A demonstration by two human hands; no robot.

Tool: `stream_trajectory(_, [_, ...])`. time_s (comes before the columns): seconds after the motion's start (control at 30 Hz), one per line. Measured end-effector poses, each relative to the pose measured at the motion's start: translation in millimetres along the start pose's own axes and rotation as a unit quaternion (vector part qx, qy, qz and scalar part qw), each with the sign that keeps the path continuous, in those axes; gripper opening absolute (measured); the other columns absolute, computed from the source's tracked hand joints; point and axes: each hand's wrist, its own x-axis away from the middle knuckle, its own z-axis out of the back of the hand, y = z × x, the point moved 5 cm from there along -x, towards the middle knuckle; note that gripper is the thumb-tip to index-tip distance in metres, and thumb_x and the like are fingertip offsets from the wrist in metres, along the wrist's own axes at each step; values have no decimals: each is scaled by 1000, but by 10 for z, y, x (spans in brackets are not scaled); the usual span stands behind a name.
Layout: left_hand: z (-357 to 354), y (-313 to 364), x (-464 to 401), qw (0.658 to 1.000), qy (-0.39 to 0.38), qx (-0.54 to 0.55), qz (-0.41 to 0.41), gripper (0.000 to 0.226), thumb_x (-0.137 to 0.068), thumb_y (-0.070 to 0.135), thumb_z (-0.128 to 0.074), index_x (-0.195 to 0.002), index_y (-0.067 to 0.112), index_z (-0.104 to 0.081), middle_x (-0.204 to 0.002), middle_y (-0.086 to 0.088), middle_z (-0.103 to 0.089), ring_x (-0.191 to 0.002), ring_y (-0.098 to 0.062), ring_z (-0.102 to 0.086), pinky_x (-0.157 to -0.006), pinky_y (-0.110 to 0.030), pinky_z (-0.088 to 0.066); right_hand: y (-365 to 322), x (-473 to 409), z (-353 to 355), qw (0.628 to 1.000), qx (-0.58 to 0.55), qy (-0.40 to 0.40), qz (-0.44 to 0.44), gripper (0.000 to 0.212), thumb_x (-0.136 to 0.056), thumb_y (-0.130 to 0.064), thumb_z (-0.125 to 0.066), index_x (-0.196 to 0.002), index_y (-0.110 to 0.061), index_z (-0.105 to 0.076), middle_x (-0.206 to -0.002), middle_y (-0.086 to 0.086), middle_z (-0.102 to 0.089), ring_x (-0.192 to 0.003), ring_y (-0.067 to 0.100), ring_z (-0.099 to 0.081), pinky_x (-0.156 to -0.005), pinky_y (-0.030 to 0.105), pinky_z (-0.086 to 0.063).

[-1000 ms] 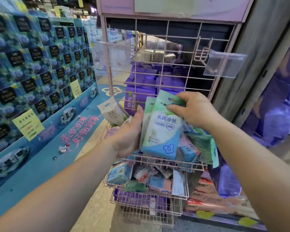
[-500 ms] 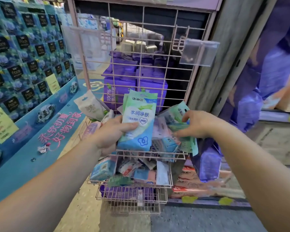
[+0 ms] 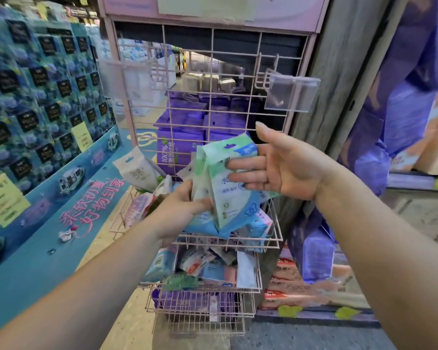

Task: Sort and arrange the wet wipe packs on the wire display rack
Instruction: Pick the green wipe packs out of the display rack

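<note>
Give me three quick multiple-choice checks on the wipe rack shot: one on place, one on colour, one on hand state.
1. The loose jumble of small packs lies:
A. in the basket below the hands
B. on the floor
C. on the top hook

2. The wire display rack is:
A. black
B. pink
C. green

3. The right hand is:
A. a fist
B. out of view
C. flat-fingered against the green-and-blue wipe pack

A: packs fill that basket. B: pink wires. C: straight fingers touch it while the left hand grips the bundle.
</note>
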Motion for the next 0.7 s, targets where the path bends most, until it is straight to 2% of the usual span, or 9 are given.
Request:
stream_trajectory(0.07, [17, -4, 52, 1000, -5, 21, 11, 55, -73, 13, -77, -123, 16, -54, -112, -2, -72, -107, -21, -66, -96, -42, -49, 48, -158, -82, 996, 85, 13, 20, 34, -80, -37, -65, -106, -15, -63, -77, -2, -75, -65, 11, -72, -62, 22, -51])
stream_trajectory(0.13, [41, -25, 99, 997, -10, 69, 37, 56, -71, 21, -73, -123, 12, -54, -111, -10, -72, -97, -27, -70, -84, -43, -56, 61, -313, -75, 958, 247, 132, 60, 26, -79, -31, -75, -93, -11, -69, -68, 4, -71, -52, 14, -66, -51, 27, -53])
stream_trajectory(0.2, [50, -37, 152, 991, -14, 117, 56, 43, -79, 21, -65, -119, 10, -55, -107, -13, -73, -84, -25, -73, -71, -36, -60, 35, -393, -95, 909, 339, 218, 109, 32, -71, -38, -80, -84, -11, -71, -72, 10, -72, -59, 25, -68, -60, 38, -58])
stream_trajectory(0.3, [106, -28, 188, 991, 20, 120, 48, 16, -93, 21, -55, -107, 19, -61, -99, -5, -75, -80, -22, -73, -64, -34, -60, 69, -457, -138, 896, 343, 242, 147, 38, -75, -44, -75, -81, -8, -65, -70, 4, -65, -65, 24, -62, -65, 34, -52])
stream_trajectory(0.37, [192, 11, 184, 994, 60, 79, 42, 24, -92, 43, -53, -102, 24, -64, -108, -2, -73, -93, -22, -70, -74, -39, -59, 148, -522, -158, 907, 306, 250, 144, 42, -77, -51, -68, -88, -10, -65, -79, 0, -70, -74, 22, -65, -74, 37, -54])
stream_trajectory(0.47, [204, 7, 158, 996, 32, 68, 53, 70, -67, 81, -50, -115, 32, -65, -124, -3, -67, -113, -26, -63, -100, -52, -47, 225, -606, -248, 917, 258, 262, 155, 52, -70, -62, -61, -93, -15, -64, -89, 2, -73, -86, 25, -68, -82, 46, -55])
stream_trajectory(0.53, [148, 1, 159, 992, 0, 116, 52, 60, -70, 64, -53, -114, 26, -65, -118, -7, -70, -107, -28, -67, -95, -51, -51, 211, -589, -312, 907, 270, 269, 179, 36, -81, -50, -64, -90, -15, -62, -85, -2, -71, -84, 21, -66, -79, 40, -54])
stream_trajectory(0.63, [97, 8, 161, 988, -17, 149, 46, 23, -71, 26, -67, -92, 21, -74, -102, -11, -75, -86, -27, -73, -79, -45, -59, 206, -515, -354, 894, 285, 280, 201, 22, -85, -41, -65, -89, -19, -59, -81, -13, -64, -79, 9, -62, -71, 25, -50])
stream_trajectory(0.7, [121, -2, 140, 989, -4, 145, 34, 28, -68, 19, -71, -96, 18, -72, -102, -14, -74, -83, -29, -72, -72, -42, -60, 300, -493, -318, 920, 209, 276, 182, 32, -80, -43, -70, -98, -20, -58, -91, -5, -68, -87, 15, -66, -77, 33, -55])
